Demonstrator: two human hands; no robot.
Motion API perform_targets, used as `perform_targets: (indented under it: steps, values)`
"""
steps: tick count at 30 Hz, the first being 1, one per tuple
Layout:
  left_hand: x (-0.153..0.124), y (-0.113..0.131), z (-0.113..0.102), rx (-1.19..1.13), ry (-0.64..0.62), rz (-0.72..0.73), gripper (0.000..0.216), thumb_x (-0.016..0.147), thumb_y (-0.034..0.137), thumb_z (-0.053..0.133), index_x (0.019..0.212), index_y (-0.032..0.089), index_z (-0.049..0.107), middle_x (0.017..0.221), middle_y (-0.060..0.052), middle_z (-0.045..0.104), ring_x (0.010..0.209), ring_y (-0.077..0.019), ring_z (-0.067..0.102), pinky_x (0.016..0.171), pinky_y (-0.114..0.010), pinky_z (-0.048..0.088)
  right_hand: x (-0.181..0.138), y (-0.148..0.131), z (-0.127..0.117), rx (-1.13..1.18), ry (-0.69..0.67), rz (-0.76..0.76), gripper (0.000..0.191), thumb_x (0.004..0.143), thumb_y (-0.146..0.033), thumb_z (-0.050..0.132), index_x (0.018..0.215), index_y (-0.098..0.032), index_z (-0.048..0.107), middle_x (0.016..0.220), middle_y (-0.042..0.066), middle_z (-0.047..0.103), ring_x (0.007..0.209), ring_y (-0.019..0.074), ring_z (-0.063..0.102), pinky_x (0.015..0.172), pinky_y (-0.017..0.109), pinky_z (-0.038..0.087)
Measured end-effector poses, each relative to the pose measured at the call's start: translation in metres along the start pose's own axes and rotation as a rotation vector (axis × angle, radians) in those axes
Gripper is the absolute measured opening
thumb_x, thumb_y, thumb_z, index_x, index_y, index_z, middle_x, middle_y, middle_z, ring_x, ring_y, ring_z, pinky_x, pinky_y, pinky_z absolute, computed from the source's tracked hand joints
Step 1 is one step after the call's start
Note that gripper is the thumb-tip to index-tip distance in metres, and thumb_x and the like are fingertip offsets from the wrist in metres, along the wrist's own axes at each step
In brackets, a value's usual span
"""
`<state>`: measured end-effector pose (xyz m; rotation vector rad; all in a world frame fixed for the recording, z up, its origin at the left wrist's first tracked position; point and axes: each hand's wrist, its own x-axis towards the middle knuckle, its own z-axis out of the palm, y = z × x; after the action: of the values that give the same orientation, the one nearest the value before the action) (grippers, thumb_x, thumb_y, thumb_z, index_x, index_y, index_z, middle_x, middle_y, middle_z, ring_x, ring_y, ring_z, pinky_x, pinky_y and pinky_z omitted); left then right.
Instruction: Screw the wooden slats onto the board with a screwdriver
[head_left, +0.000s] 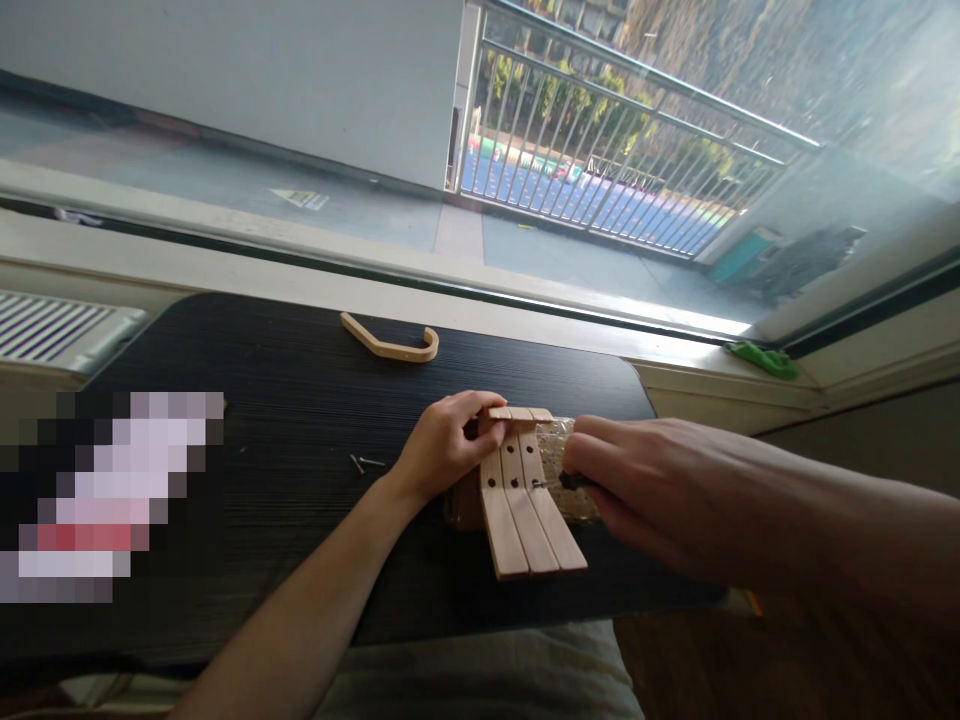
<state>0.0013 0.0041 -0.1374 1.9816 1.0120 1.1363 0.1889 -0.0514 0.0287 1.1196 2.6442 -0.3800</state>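
My left hand [457,435] grips the upper, curled end of a pale wooden piece made of bent slats [525,535] side by side. Several dark holes show across the slats. My right hand [637,480] is closed round a screwdriver [574,481], its dark handle mostly hidden in the fist. A thin metal part [538,485] shows at a hole in the right-hand slat; whether it is the tool's tip or a screw, I cannot tell. Under the slats lies a package in clear bubble wrap [559,440], partly covered by my right hand.
Two loose screws [367,462] lie on the black table [292,400], left of my left hand. A bent, hook-shaped wooden strip [390,350] rests near the far edge. Beyond are a window sill [525,335] with a green cloth [763,360] and a radiator [67,330]. A blurred-out patch covers the left side.
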Motion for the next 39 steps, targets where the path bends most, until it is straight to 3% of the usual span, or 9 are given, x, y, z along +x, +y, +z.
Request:
perform_targets:
  steps: [4, 16, 23, 31, 39]
  values:
    - [0.000, 0.000, 0.000, -0.007, 0.002, 0.005, 0.020, 0.085, 0.021, 0.060, 0.102, 0.015, 0.068, 0.090, -0.006, 0.073, 0.075, -0.0153, 0.065, 0.067, -0.026, 0.052, 0.001, 0.001, -0.001, 0.036, -0.076, 0.032, 0.011, 0.091, -0.014, 0.044, 0.091, -0.019, 0.054, 0.081, 0.003, 0.063, 0.061, 0.0130, 0.057, 0.054, 0.026, 0.033]
    - [0.000, -0.001, 0.001, -0.004, 0.017, 0.025, 0.019, 0.084, 0.020, 0.061, 0.101, 0.015, 0.068, 0.089, -0.005, 0.073, 0.074, -0.0147, 0.064, 0.066, -0.026, 0.051, 0.003, 0.003, -0.002, 0.032, -0.109, 0.096, 0.014, 0.085, -0.010, 0.047, 0.090, -0.020, 0.056, 0.077, 0.001, 0.066, 0.059, 0.0127, 0.060, 0.050, 0.025, 0.029]
    - [0.000, -0.001, 0.000, -0.002, 0.012, 0.027, 0.019, 0.085, 0.021, 0.061, 0.101, 0.015, 0.068, 0.088, -0.005, 0.073, 0.075, -0.0148, 0.065, 0.066, -0.026, 0.051, 0.002, 0.004, -0.002, -0.076, -0.085, 0.090, 0.009, 0.087, -0.015, 0.049, 0.083, -0.021, 0.054, 0.057, -0.005, 0.053, 0.039, 0.0080, 0.038, 0.042, 0.026, 0.015]
    - [0.000, -0.001, 0.001, 0.004, 0.017, 0.021, 0.019, 0.085, 0.022, 0.061, 0.102, 0.015, 0.068, 0.089, -0.005, 0.073, 0.075, -0.0147, 0.065, 0.067, -0.026, 0.052, 0.002, 0.006, 0.004, -0.337, 0.079, 0.032, 0.018, 0.089, -0.025, 0.054, 0.072, -0.022, 0.051, 0.042, -0.008, 0.036, 0.036, 0.0086, 0.019, 0.042, 0.028, 0.007]
    - [0.000, -0.002, 0.001, -0.015, 0.011, 0.019, 0.021, 0.085, 0.022, 0.061, 0.103, 0.015, 0.068, 0.089, -0.005, 0.072, 0.076, -0.0145, 0.065, 0.069, -0.026, 0.052, 0.001, -0.009, -0.002, -0.271, 0.075, 0.087, 0.009, 0.086, -0.024, 0.052, 0.079, -0.021, 0.048, 0.060, -0.003, 0.053, 0.044, 0.0125, 0.041, 0.048, 0.029, 0.013]
